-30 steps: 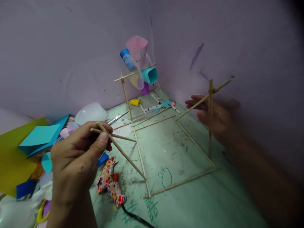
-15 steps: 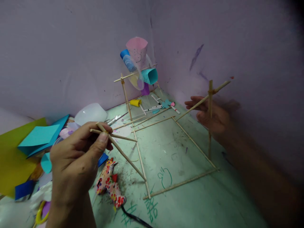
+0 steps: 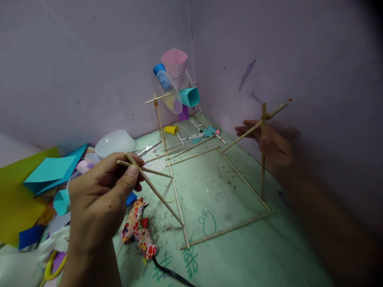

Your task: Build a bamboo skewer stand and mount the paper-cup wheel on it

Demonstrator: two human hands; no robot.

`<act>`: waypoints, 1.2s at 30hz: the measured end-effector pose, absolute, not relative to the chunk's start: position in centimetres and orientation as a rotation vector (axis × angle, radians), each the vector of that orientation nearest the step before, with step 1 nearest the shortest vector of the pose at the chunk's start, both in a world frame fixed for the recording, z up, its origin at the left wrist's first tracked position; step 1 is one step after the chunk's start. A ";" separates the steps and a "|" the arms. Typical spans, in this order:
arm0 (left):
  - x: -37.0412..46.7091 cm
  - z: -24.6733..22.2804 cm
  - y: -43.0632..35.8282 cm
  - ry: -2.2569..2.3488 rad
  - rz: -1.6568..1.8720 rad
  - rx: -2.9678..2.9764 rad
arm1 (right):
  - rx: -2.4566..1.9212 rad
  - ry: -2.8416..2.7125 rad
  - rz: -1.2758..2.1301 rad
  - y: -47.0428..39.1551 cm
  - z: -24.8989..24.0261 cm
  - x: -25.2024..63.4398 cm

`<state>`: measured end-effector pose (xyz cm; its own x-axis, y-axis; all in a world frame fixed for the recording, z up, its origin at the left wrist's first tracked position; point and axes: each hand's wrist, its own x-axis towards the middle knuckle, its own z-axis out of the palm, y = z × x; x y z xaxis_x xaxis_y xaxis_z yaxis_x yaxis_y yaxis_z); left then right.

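Between thumb and fingers, my left hand [image 3: 101,199] pinches two thin wooden sticks [image 3: 158,195] where they cross. Their lower ends reach the left side of a stick frame [image 3: 230,232] lying on the table. On the right, a matching pair of crossed sticks [image 3: 263,159] stands upright, bound near the top with what looks like a rubber band [image 3: 265,116]. My right hand [image 3: 277,149] is beside this pair, mostly behind it, fingers stretched to the left. Its thumb is close to the upright stick; whether it touches is unclear.
Behind stands another stick structure [image 3: 156,115] carrying a plastic ring and coloured paper cups [image 3: 175,65]. Markers [image 3: 194,136] lie near it. A floral-wrapped hot glue gun [image 3: 137,229] with a black cord is beside the frame. Coloured paper [image 3: 49,173] and a white bowl [image 3: 115,143] fill the left.
My right thumb has moved left toward the upright stick, and the right pair of sticks has shifted very slightly. My left hand keeps its pinch, and the view has shifted a little.
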<state>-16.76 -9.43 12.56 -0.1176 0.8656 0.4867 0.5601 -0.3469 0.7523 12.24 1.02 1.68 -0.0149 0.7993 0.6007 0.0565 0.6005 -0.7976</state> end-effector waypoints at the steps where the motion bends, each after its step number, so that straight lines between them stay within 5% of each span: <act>1: -16.7 12.6 -9.4 1.573 1.455 1.839 | -0.765 -1.484 0.687 1.0 1.7 12.2; 36: -16.1 12.8 -9.7 1.632 1.254 1.614 | -0.820 -1.344 0.905 1.1 1.3 11.7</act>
